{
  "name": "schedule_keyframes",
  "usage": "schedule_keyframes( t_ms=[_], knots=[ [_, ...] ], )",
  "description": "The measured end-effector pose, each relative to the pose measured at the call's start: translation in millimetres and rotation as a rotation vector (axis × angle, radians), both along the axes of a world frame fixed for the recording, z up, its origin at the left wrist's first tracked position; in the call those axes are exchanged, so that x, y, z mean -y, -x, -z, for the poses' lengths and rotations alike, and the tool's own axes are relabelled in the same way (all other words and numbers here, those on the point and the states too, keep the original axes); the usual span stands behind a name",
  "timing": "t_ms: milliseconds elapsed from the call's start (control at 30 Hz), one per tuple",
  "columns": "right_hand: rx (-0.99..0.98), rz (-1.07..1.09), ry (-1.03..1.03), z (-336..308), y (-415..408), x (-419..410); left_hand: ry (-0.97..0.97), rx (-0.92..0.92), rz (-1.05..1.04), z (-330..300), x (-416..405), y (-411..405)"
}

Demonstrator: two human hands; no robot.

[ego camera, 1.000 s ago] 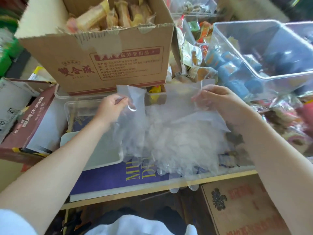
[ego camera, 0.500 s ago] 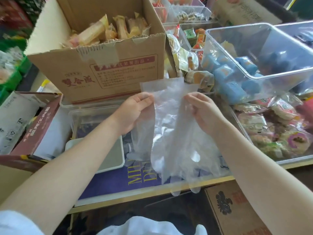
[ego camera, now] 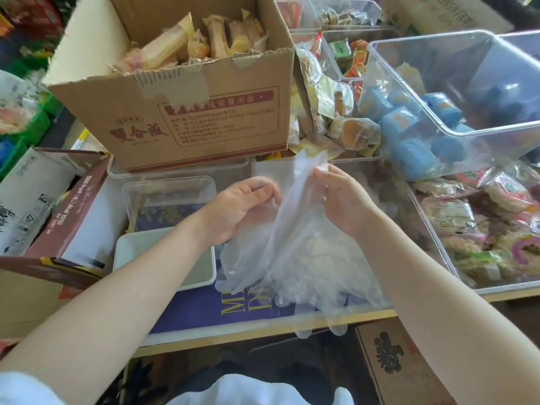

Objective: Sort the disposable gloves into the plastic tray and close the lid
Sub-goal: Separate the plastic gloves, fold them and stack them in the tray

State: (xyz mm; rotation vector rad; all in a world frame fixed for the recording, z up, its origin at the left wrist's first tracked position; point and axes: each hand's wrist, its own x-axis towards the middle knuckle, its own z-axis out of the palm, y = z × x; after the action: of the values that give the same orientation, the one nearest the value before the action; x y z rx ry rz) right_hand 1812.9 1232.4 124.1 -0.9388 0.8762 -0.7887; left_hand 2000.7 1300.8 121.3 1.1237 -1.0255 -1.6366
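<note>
A bunch of thin, clear disposable gloves (ego camera: 295,252) hangs between my hands, cuffs up, with the fingertips drooping past the table's front edge. My left hand (ego camera: 236,209) grips the cuffs from the left and my right hand (ego camera: 342,197) pinches them from the right. Left of the gloves sits a white plastic tray (ego camera: 128,247), partly hidden by my left forearm. Just behind it lies a clear plastic lid (ego camera: 169,185).
A cardboard box of wrapped snacks (ego camera: 187,112) stands behind the tray. Clear bins (ego camera: 438,83) with blue packets and bagged snacks fill the right side. A red-brown carton (ego camera: 67,211) lies at the left. Another cardboard box (ego camera: 391,361) sits below the table edge.
My hands have drawn closer together, gathering the spread glove cuffs into a narrower bunch. The bunch has sunk slightly lower over the table.
</note>
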Motion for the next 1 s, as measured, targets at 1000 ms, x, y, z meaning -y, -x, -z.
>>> schedule_keyframes(
  t_ms=[1000],
  knots=[
    [-0.227, -0.011, 0.201, 17, -2, -2, 0.151, 0.26, -0.273, 1, 0, -22]
  ],
)
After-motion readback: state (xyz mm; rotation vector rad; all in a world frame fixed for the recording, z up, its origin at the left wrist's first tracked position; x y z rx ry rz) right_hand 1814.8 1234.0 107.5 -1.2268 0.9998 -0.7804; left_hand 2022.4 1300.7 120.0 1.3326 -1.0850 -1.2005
